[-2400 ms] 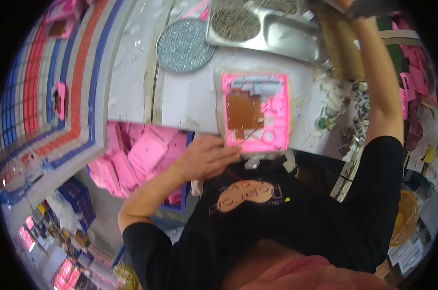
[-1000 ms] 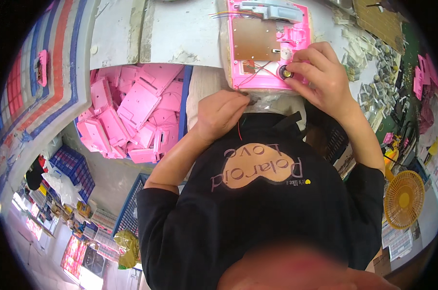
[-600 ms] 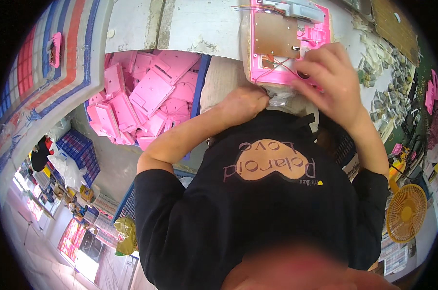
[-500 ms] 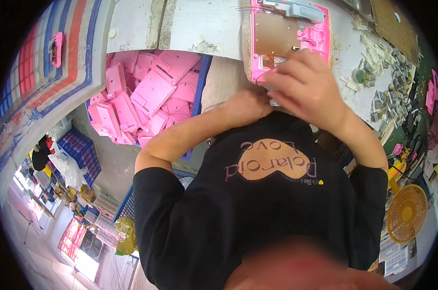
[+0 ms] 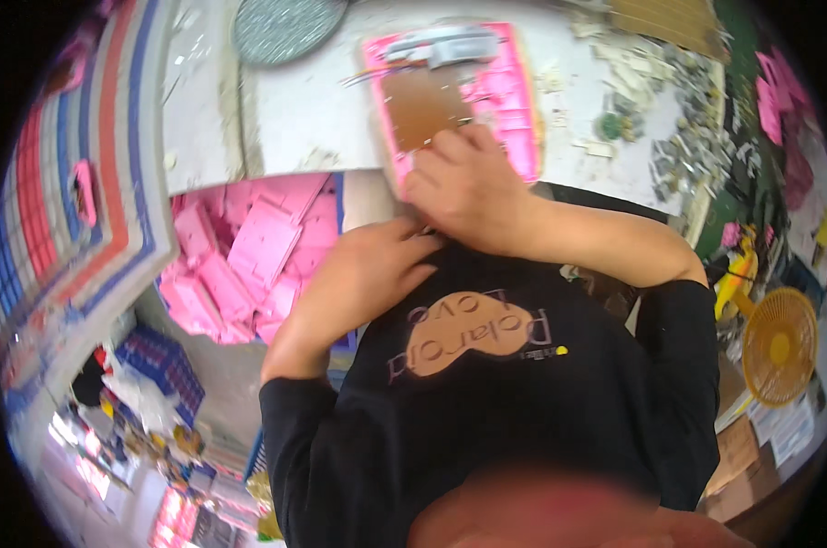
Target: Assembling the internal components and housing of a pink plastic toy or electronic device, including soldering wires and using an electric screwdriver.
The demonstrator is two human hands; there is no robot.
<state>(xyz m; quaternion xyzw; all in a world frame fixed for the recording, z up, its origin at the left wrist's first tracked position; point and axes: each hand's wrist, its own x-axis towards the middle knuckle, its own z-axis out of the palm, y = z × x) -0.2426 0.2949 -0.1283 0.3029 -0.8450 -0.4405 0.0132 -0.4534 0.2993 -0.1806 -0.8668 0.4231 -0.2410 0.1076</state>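
Observation:
A pink plastic casing [image 5: 516, 110] lies on the worktable near its front edge, inner side up. It carries a brown circuit board [image 5: 422, 108], a grey-blue part [image 5: 459, 46] across its far end and several thin wires [image 5: 381, 71] sticking out to the left. My right hand [image 5: 473, 187] is over the casing's near left corner, fingers bent together; what they grip is hidden. My left hand [image 5: 368, 269] is just off the table edge, in front of my shirt, its curled fingertips close to the right hand's. Something small and shiny shows there, too blurred to name.
Several pink casing panels [image 5: 263, 242] fill a blue crate at the left. A round container of small metal pieces [image 5: 285, 27] stands at the back. Loose white and grey parts [image 5: 696, 151] are strewn over the right side. A yellow fan [image 5: 779, 347] stands at the far right.
The view has shifted, so the casing appears lower and further left, and the round container has come into sight. My right hand's fingers have drawn down over the casing's near corner.

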